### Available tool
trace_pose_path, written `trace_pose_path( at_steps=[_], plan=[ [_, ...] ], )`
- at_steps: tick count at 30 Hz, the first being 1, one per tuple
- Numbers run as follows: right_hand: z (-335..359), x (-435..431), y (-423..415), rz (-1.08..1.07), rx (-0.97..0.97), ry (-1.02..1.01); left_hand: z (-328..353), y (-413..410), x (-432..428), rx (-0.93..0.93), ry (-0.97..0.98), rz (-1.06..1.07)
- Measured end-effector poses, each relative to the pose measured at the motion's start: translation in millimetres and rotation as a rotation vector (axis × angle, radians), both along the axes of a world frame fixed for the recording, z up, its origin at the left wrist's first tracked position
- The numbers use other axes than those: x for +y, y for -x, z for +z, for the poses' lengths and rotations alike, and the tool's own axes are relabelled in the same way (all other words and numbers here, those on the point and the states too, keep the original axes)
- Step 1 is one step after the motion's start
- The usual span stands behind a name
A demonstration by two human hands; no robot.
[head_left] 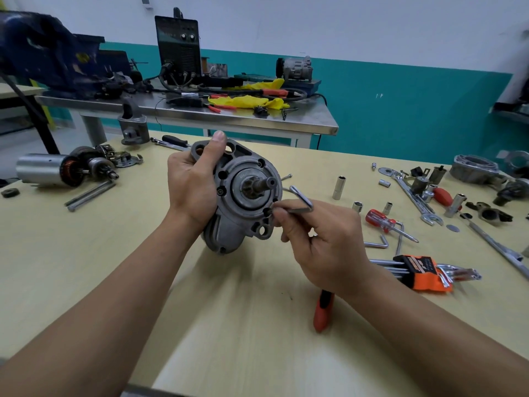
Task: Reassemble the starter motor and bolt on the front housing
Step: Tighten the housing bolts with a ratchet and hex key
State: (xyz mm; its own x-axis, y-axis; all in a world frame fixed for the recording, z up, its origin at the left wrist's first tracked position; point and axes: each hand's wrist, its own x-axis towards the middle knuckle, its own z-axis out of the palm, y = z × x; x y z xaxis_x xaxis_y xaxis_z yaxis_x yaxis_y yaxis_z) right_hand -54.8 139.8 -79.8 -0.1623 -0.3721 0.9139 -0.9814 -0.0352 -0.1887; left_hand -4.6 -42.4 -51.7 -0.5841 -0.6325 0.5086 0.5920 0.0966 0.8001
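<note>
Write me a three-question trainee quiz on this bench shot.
1. True or false: the left hand grips the motor housing.
2. The right hand pinches: A a socket, B a hex key, C a screwdriver.
3. What colour is the key holder lying on the table?
Key: 1 true; 2 B; 3 orange.

Workshop, no question. I'm at a pale wooden bench [86, 267] littered with sockets [339, 187], a spanner [413, 197], a red-handled screwdriver [380, 220] and a hex key set [420, 272] in its orange holder. A stripped motor [45, 169] lies to the left, copper windings showing. Behind, a steel table [229, 118] carries a black power unit [179, 50] with dials, red-handled pliers [219, 108], and a big blue vise [48, 50].
</note>
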Motion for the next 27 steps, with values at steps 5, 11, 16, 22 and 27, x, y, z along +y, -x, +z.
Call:
trace_pose_path(
  at_steps=[5,11,16,22,27],
  plan=[
    [-1.4,-5.6,-2.2,-0.129,0.054,0.106,-0.2,1.0,2.6,0.015,-0.013,0.041],
    [8.5,-5.1,-2.3,-0.030,-0.313,0.093,-6.2,1.5,11.0,0.041,-0.012,0.221],
    [15.9,-4.6,-5.6,-0.013,-0.514,-0.024,-7.1,2.4,16.5,0.030,0.015,0.339],
    [28.1,-2.2,-6.0,-0.021,-0.590,-0.168,-9.1,4.1,16.7,0.031,0.044,0.389],
    [38.1,9.7,-11.7,0.169,-0.713,-0.245,-8.7,3.0,16.1,0.021,0.034,0.381]
  ],
)
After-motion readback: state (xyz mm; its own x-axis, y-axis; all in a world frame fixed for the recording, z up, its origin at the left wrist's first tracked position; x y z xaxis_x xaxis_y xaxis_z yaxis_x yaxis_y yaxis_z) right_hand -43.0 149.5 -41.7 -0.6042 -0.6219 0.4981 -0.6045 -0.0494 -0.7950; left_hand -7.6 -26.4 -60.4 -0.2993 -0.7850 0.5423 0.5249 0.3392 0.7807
